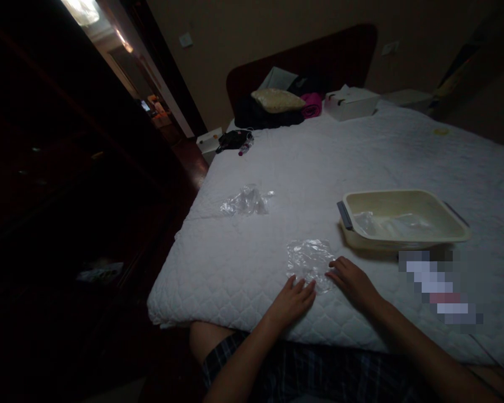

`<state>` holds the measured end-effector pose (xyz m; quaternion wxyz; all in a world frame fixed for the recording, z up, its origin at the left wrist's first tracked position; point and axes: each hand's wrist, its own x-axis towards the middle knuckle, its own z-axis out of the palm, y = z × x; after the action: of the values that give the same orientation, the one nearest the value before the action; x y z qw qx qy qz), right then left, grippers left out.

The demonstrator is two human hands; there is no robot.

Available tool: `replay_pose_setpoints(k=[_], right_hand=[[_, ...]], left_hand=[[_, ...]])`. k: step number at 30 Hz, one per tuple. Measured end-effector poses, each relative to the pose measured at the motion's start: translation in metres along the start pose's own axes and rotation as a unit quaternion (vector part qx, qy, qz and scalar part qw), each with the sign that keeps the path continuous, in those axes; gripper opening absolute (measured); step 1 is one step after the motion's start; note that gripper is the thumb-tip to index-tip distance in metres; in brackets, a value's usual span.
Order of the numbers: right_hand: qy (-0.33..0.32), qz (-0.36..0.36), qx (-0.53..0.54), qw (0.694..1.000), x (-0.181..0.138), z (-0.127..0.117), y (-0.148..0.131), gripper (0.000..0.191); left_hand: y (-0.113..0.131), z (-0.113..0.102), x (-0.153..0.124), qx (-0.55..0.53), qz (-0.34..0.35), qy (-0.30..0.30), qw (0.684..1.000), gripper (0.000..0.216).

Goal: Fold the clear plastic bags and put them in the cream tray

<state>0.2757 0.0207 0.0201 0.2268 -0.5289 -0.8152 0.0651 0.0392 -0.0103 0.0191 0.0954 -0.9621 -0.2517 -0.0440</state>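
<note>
A clear plastic bag [308, 256] lies spread out on the white quilted bed [243, 280] in front of me. My left hand [293, 299] rests at its near edge, fingers apart and laid flat. At the bag's right side is my right hand [353, 280], with its fingers stretched over the edge and touching the plastic. Farther off to the left sits a crumpled clear plastic bag [247, 200]. To the right stands a cream plastic basin [407, 244] with grey handles, holding some clear plastic.
A blurred-out object [439, 291] lies right of my right hand, with a cable beyond it. Toward the headboard [311, 56] are a patterned pillow [278, 100], a pink roll [311, 105], a white box [353, 103] and a small bottle [246, 146]. The bed's left edge drops to dark floor.
</note>
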Motion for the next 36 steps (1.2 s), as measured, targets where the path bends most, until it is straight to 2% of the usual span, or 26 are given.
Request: replay_pose_setpoints(k=[5, 12, 14, 18, 22, 25, 30, 33, 36], right_hand=[[-0.006, -0.079, -0.052, 0.996, -0.006, 0.004, -0.008, 0.023], [0.032, -0.09, -0.031, 0.995, -0.031, 0.02, -0.023, 0.047], [0.067, -0.082, -0.032, 0.994, -0.034, 0.022, -0.025, 0.05], [0.174, -0.071, -0.023, 0.982, -0.043, 0.022, -0.023, 0.042], [0.217, -0.02, -0.022, 0.976, -0.058, 0.02, -0.018, 0.039], [0.193, -0.022, -0.032, 0.98, -0.063, 0.018, -0.016, 0.037], [0.081, -0.092, -0.071, 0.99, -0.052, 0.02, -0.017, 0.039], [0.026, -0.085, -0.074, 0.993, -0.044, 0.023, -0.019, 0.034], [0.011, -0.074, -0.056, 0.996, -0.039, 0.022, -0.019, 0.029]], left_hand=[[0.001, 0.001, -0.003, -0.019, -0.016, -0.004, 1.0, 0.032], [0.004, 0.0, -0.002, -0.053, -0.041, -0.009, 0.998, 0.031], [0.004, 0.001, -0.002, -0.056, -0.044, -0.006, 0.997, 0.031], [0.004, 0.001, -0.003, -0.056, -0.041, -0.003, 0.998, 0.032], [0.004, 0.001, -0.004, -0.056, -0.04, 0.0, 0.998, 0.033], [0.004, 0.0, -0.004, -0.061, -0.04, -0.002, 0.997, 0.035], [0.004, -0.003, -0.003, -0.067, -0.036, -0.004, 0.997, 0.036], [0.003, -0.006, -0.003, -0.072, -0.038, -0.005, 0.997, 0.038], [0.003, -0.007, -0.003, -0.074, -0.04, 0.0, 0.997, 0.038]])
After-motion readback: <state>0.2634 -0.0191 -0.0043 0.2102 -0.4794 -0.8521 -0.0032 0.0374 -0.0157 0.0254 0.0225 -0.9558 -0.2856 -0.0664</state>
